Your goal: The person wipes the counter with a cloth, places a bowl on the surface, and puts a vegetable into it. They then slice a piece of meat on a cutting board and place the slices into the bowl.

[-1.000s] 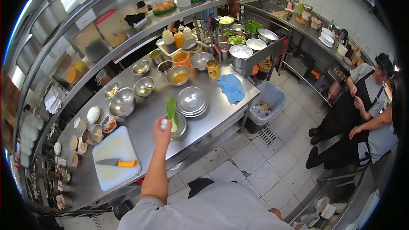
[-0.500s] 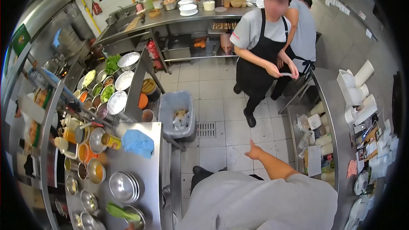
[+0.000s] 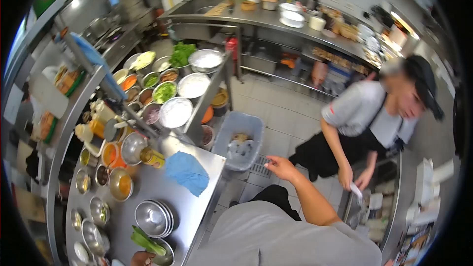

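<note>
My right hand (image 3: 282, 168) is stretched out over the floor beside the grey bin, its fingers apart and nothing in it. At the bottom edge, my left hand (image 3: 143, 258) is partly in view, close to a green leafy vegetable (image 3: 147, 241) that lies over a metal bowl (image 3: 166, 255). The fingers of this hand cannot be made out. A stack of metal bowls (image 3: 152, 218) stands just behind the vegetable, on the steel counter (image 3: 192, 212).
A blue cloth (image 3: 187, 172) lies at the counter corner. Beyond it are the bin (image 3: 240, 140) and metal bowls of white powder (image 3: 176, 112). A co-worker (image 3: 359, 118) in a black apron leans at the right, holding a small white item (image 3: 355, 190).
The view has swung to the left. The co-worker has bent down and moved toward the right-hand shelf with the white item. My right hand now appears nearer the bin.
</note>
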`<state>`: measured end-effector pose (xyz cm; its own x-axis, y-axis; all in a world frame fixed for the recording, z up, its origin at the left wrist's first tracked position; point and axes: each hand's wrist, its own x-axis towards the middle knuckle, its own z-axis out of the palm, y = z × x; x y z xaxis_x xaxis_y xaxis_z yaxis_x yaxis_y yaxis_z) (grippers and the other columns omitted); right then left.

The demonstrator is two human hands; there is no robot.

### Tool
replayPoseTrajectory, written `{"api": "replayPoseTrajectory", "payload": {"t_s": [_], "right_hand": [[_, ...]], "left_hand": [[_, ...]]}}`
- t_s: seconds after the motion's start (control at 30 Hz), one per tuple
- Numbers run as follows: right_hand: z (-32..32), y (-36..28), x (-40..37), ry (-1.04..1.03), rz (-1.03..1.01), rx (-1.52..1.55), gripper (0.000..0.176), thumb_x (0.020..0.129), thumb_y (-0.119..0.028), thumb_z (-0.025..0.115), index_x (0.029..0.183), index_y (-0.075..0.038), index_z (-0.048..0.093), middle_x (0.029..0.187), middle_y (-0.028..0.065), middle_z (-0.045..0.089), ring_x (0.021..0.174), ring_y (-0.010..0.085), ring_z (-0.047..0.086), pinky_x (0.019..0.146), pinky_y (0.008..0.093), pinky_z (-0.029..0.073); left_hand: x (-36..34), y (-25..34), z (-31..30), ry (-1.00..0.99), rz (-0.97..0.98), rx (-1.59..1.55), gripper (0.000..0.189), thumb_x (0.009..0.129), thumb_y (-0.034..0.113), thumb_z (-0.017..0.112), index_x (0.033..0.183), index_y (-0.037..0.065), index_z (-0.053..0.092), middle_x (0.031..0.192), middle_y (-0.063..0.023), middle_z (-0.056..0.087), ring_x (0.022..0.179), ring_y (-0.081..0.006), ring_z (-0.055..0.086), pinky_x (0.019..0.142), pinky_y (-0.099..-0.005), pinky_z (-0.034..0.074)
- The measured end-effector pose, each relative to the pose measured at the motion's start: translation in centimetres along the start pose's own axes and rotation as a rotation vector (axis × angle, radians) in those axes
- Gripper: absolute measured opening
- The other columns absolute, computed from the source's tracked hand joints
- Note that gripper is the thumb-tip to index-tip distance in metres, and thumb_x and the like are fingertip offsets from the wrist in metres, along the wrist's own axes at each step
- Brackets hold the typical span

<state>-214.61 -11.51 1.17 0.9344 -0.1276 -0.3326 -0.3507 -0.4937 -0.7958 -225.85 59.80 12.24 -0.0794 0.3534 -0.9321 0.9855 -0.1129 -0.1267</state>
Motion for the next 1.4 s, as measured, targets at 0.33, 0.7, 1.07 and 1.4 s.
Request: {"api": "replayPoseTrajectory", "payload": {"t_s": [0.33,0.7,1.07,1.4], "right_hand": [[-2.9,-15.7,21.1,-0.012,-0.603,0.097,0.032,0.100,-0.022,0.074,0.127,-0.005,0.075,0.098,0.0121,0.071,0.088,0.0253,0.068,0.080,0.0373,0.055],[0.4,-28.9,41.6,0.013,-1.036,0.135,0.015,0.097,-0.025,0.071,0.104,-0.014,0.080,0.084,0.0131,0.075,0.079,0.0367,0.073,0.070,0.0477,0.057],[1.1,-29.6,41.6,0.021,-0.959,-0.302,0.021,0.101,-0.033,0.065,0.095,-0.015,0.074,0.087,0.0108,0.077,0.079,0.0385,0.074,0.071,0.0531,0.058],[0.6,-30.5,41.3,-0.034,-0.840,-0.409,0.027,0.103,-0.037,0.061,0.102,-0.015,0.076,0.096,0.0135,0.079,0.089,0.0389,0.075,0.080,0.0529,0.059]], "left_hand": [[9.9,-12.2,8.3,-0.189,-0.040,-0.835,0.016,0.093,0.016,0.071,0.088,0.005,0.060,0.074,-0.0098,0.061,0.063,-0.0265,0.060,0.061,-0.0405,0.052],[-0.7,-15.7,30.6,-0.032,0.613,-1.119,0.050,0.095,0.044,0.078,0.123,0.005,0.068,0.107,-0.0132,0.072,0.091,-0.0276,0.069,0.077,-0.0394,0.059],[0.7,1.4,40.2,0.120,0.399,-1.715,0.020,0.093,0.016,0.061,0.112,0.013,0.057,0.075,-0.0052,0.056,0.061,-0.0216,0.057,0.054,-0.0371,0.046],[4.9,8.1,32.6,0.059,0.330,-1.668,0.012,0.095,0.018,0.061,0.104,0.013,0.056,0.077,-0.0069,0.057,0.063,-0.0211,0.058,0.057,-0.0363,0.045]]}}
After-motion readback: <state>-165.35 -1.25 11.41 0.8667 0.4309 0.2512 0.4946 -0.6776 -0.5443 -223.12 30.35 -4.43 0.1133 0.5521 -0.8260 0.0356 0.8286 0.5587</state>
